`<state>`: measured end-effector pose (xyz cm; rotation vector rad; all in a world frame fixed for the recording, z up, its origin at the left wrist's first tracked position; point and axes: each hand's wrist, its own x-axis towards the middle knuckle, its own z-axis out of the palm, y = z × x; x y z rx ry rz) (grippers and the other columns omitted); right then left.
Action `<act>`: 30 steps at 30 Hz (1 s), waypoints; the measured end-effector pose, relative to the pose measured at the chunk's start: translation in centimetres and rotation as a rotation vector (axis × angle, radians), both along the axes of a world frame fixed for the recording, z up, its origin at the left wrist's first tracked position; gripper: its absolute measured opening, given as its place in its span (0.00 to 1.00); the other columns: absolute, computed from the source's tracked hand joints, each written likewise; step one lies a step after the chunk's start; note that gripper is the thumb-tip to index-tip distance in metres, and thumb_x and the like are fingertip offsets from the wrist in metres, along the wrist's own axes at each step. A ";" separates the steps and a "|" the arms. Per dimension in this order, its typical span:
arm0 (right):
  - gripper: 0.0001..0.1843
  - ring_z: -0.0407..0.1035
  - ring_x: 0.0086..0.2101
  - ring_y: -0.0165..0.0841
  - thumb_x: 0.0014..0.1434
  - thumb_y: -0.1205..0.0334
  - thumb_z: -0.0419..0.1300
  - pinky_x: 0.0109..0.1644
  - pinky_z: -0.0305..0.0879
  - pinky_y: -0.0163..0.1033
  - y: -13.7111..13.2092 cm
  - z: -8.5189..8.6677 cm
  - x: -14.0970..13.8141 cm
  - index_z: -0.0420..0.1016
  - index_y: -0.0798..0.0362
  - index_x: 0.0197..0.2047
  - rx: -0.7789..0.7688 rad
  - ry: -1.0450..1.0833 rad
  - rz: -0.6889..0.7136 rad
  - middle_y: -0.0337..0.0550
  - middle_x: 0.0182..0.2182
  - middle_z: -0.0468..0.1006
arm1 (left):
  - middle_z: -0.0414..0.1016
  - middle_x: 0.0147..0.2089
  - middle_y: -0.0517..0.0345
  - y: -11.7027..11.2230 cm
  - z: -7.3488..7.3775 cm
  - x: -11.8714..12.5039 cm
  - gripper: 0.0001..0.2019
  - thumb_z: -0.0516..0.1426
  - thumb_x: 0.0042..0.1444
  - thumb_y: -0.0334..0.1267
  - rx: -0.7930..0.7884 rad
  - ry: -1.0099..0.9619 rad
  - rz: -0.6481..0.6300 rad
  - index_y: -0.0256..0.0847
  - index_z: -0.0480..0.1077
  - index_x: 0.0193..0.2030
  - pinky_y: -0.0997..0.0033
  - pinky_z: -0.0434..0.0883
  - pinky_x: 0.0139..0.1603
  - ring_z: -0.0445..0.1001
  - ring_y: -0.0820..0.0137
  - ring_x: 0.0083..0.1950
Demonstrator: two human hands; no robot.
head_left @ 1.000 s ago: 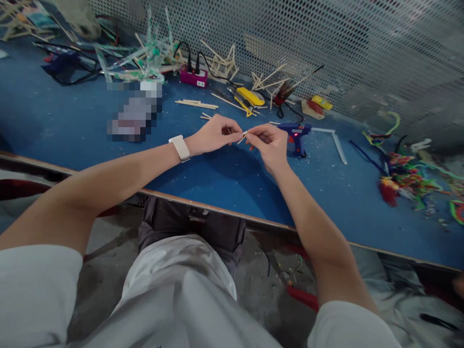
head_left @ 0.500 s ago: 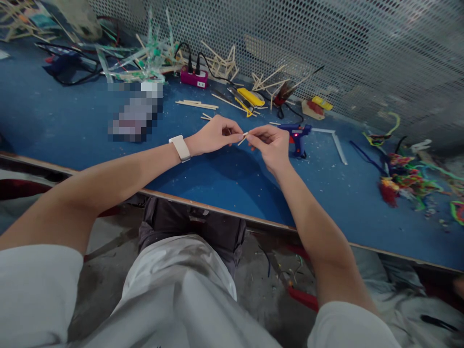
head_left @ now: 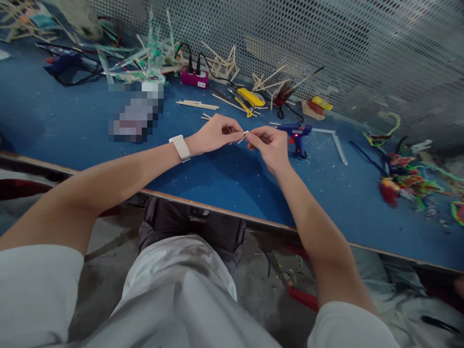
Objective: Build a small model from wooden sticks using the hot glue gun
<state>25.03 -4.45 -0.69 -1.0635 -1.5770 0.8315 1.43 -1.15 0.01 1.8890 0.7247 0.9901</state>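
Observation:
Thin pale wooden sticks, short and meeting at an angle, are pinched between my two hands above the blue table. My left hand, with a light band on its wrist, grips them from the left with thumb and forefinger. From the right, my right hand pinches the same small pieces. Fingertips cover much of the sticks, so how they join is hidden. Just beyond my right hand a blue glue gun with a small red light rests on the table. Loose sticks lie beyond my left hand.
At the back stand a magenta power strip, a yellow cutter and wooden stick frames. A blurred-out object lies left. Colourful tangled strands sit right, past a white angled strip. Perforated metal borders the table's back.
Both hands keep their pinch on the sticks in nearly the same place. The right hand has shifted very slightly, and the surroundings look unchanged.

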 end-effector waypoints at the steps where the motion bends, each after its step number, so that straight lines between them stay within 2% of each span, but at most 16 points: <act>1: 0.33 0.79 0.28 0.34 0.52 0.22 0.82 0.33 0.82 0.44 -0.1 0.1 0.0 0.88 0.44 0.37 -0.012 -0.006 0.012 0.38 0.28 0.85 | 0.85 0.34 0.53 0.0 0.0 0.0 0.09 0.72 0.71 0.42 -0.003 0.000 0.002 0.40 0.87 0.41 0.68 0.77 0.41 0.79 0.70 0.35; 5: 0.33 0.79 0.28 0.34 0.51 0.22 0.83 0.34 0.82 0.44 -0.3 0.3 -0.1 0.88 0.44 0.37 -0.051 -0.013 0.047 0.38 0.30 0.86 | 0.85 0.35 0.53 0.2 -0.2 0.1 0.08 0.72 0.71 0.41 -0.016 -0.004 0.001 0.40 0.86 0.41 0.67 0.78 0.42 0.80 0.70 0.36; 13: 0.30 0.78 0.28 0.32 0.50 0.29 0.87 0.33 0.79 0.41 -0.3 0.2 -0.2 0.88 0.44 0.37 -0.063 0.027 0.075 0.37 0.30 0.87 | 0.85 0.35 0.54 0.2 -0.3 0.1 0.10 0.73 0.71 0.43 -0.023 -0.024 -0.006 0.39 0.86 0.41 0.69 0.78 0.41 0.79 0.71 0.35; 18: 0.31 0.78 0.29 0.33 0.49 0.28 0.86 0.33 0.78 0.41 -0.5 0.3 -0.3 0.87 0.44 0.37 -0.083 0.019 0.075 0.38 0.31 0.87 | 0.85 0.33 0.54 0.1 -0.1 0.0 0.08 0.71 0.71 0.39 -0.018 -0.001 -0.010 0.37 0.87 0.41 0.71 0.77 0.41 0.79 0.73 0.34; 23: 0.32 0.78 0.30 0.34 0.53 0.25 0.84 0.35 0.79 0.44 -0.3 0.1 -0.1 0.85 0.44 0.38 -0.078 -0.021 0.063 0.39 0.32 0.86 | 0.87 0.37 0.53 0.1 -0.2 0.1 0.06 0.69 0.72 0.35 -0.031 0.000 -0.030 0.37 0.87 0.42 0.71 0.78 0.42 0.79 0.73 0.35; 30: 0.32 0.79 0.32 0.36 0.55 0.25 0.82 0.35 0.80 0.45 0.0 -0.5 0.2 0.83 0.43 0.38 -0.080 -0.039 0.071 0.39 0.32 0.84 | 0.87 0.37 0.53 0.3 -0.7 0.1 0.07 0.70 0.72 0.38 -0.021 0.010 -0.047 0.37 0.87 0.44 0.72 0.76 0.40 0.79 0.73 0.35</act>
